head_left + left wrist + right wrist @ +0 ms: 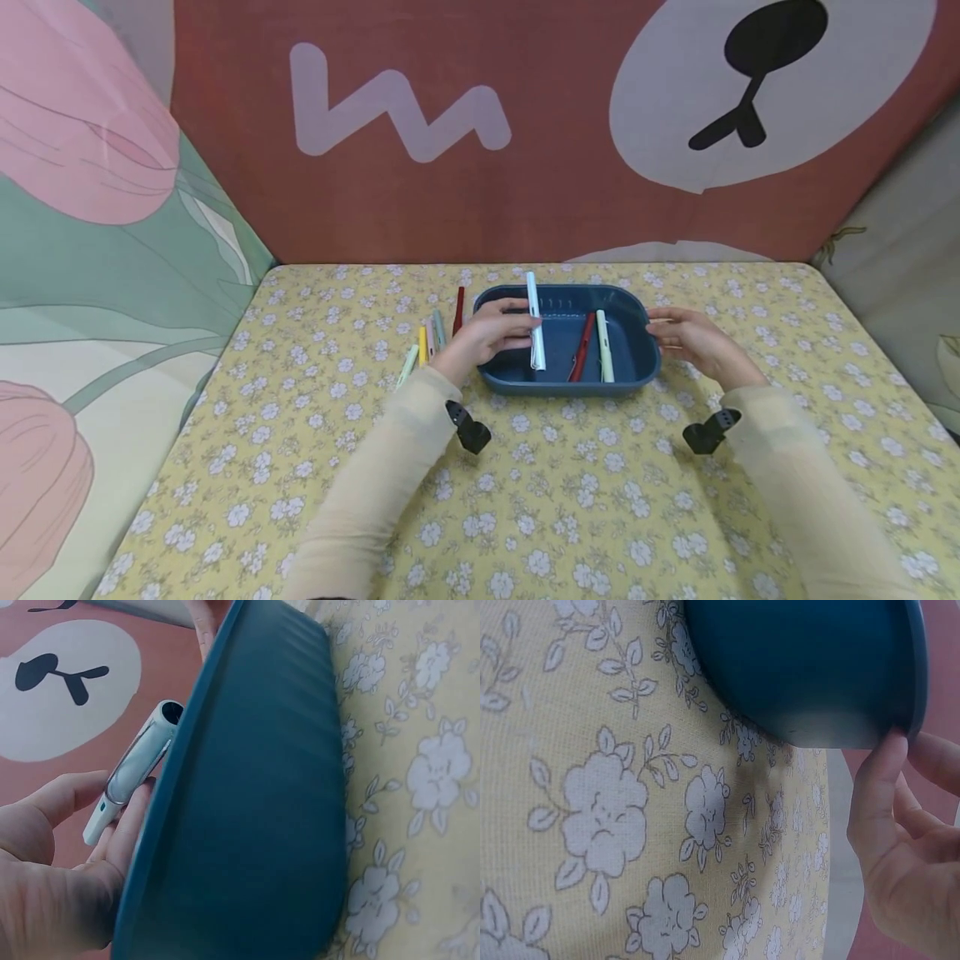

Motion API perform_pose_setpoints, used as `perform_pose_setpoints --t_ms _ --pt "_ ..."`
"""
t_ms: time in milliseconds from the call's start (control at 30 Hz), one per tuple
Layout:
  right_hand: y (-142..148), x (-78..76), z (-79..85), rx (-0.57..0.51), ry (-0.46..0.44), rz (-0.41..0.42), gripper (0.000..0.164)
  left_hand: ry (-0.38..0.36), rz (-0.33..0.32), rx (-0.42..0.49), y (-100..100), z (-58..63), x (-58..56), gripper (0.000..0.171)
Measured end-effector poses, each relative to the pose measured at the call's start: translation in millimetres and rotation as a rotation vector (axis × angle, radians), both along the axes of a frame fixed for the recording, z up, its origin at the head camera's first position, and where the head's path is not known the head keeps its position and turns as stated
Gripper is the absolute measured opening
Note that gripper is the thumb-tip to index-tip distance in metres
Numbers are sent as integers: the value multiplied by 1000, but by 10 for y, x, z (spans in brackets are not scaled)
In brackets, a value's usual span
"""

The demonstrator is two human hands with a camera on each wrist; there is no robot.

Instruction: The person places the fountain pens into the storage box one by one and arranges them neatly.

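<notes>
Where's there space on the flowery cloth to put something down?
The cloth is bare in front of the blue tray, between the two sleeves, and right of the right hand. It's crowded left of the tray, where loose pens lie by the left hand.

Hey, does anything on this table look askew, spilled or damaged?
Nothing looks spilled or damaged. There's only a slight misalignment in the blue tray: the red pen slants, so its near end splays away from the pale green pen beside it instead of lying parallel.
</notes>
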State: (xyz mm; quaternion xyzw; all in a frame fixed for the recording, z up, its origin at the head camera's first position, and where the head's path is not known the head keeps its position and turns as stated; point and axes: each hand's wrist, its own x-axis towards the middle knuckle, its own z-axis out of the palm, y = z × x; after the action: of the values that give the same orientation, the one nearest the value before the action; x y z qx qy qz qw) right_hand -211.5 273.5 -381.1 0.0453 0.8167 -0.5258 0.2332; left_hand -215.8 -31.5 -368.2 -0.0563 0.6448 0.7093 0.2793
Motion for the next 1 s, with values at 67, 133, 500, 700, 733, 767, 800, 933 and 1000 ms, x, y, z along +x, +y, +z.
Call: perform_pose_setpoints --t_ms 67,133,500,700,733,767,800,933,1000 --pt "-1 1 -2 -6 -3 -1 59 -2 1 -8 30 -13 1 56" --pt "0 -2 -7 -9 -2 1 60 -7 6 -13 61 -26 1 55" --pt "15 -7 -12 -22 -6 -3 60 -66 57 -58 257 -116 -3 50" --pt "5 3 0 -35 1 -6 60 -78 82 -93 360 -170 13 45" --pt "4 3 -1 -37 1 -5 60 -80 86 -97 375 -180 16 44" --pt "0 4 -1 -38 1 -5 60 -80 89 -100 390 -192 17 43" --pt "-4 4 0 -39 0 -6 59 -82 93 -100 404 -206 17 43" --pt "0 1 2 -53 -6 -8 59 -81 110 -120 454 -256 15 42" --pt "-1 1 2 -56 -9 -10 59 -76 119 -139 479 -275 16 41"
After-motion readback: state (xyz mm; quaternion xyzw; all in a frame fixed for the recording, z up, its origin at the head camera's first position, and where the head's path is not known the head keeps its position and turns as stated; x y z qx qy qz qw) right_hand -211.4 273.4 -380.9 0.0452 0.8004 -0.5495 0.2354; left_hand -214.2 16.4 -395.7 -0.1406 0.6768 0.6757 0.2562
